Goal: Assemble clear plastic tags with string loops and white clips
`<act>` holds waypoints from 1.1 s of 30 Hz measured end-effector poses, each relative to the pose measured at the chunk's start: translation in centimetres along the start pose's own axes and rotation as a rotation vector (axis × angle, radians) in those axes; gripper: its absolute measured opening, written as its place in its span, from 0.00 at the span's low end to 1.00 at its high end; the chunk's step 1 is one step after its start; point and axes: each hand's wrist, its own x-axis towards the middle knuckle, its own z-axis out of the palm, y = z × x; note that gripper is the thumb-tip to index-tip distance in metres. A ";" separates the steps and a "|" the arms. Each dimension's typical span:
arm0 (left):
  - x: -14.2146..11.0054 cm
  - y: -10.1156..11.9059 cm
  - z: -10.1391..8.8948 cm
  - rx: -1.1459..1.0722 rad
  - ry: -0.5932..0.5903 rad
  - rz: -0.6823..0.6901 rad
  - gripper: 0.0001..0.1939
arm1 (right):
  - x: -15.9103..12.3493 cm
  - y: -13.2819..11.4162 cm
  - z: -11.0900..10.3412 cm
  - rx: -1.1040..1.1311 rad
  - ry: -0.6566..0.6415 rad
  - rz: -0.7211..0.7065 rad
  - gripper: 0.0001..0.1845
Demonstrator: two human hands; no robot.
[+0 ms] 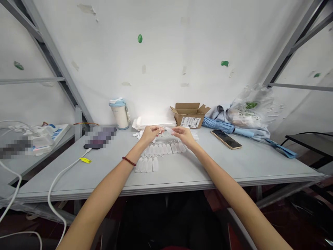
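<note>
My left hand [150, 134], a dark red bead bracelet on its wrist, is closed with its fingertips pinching a thin string loop [161, 129]. In my right hand [184, 135], thumb and fingers grip a small whitish translucent tag [169, 131], held just above the table with its end towards the loop. Below the hands lies a row of similar tags [164, 149] with strings at their tops. Several more tags [147, 165] form a shorter row nearer me. Small white pieces [137, 134] lie beside my left hand, too small to make out.
Along the wall stand a tumbler [120, 114], white flat packs [155, 121] and an open cardboard box [191, 116]. To the right are a blue folded umbrella [221, 125], a plastic bag [249, 111] and a phone [226, 139]. A cable [65, 170] crosses the left side of the table [208, 166].
</note>
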 end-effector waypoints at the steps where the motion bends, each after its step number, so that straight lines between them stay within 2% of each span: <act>1: -0.1 0.1 0.0 -0.004 0.000 -0.009 0.20 | -0.1 -0.2 0.0 0.059 -0.022 0.021 0.14; 9: -0.1 0.0 0.0 -0.095 0.016 -0.062 0.20 | -0.5 -0.8 0.2 0.207 -0.131 0.132 0.16; 14: -0.2 0.0 -0.1 -0.064 -0.054 -0.102 0.19 | -0.6 -0.7 0.3 0.194 -0.179 0.138 0.14; 24: 0.1 -0.1 -0.3 -0.082 -0.011 -0.058 0.20 | -0.8 -1.2 0.4 0.138 -0.163 0.117 0.14; 33: 0.0 0.0 -0.3 -0.057 -0.056 -0.066 0.17 | -0.8 -0.9 0.4 0.140 -0.157 0.086 0.16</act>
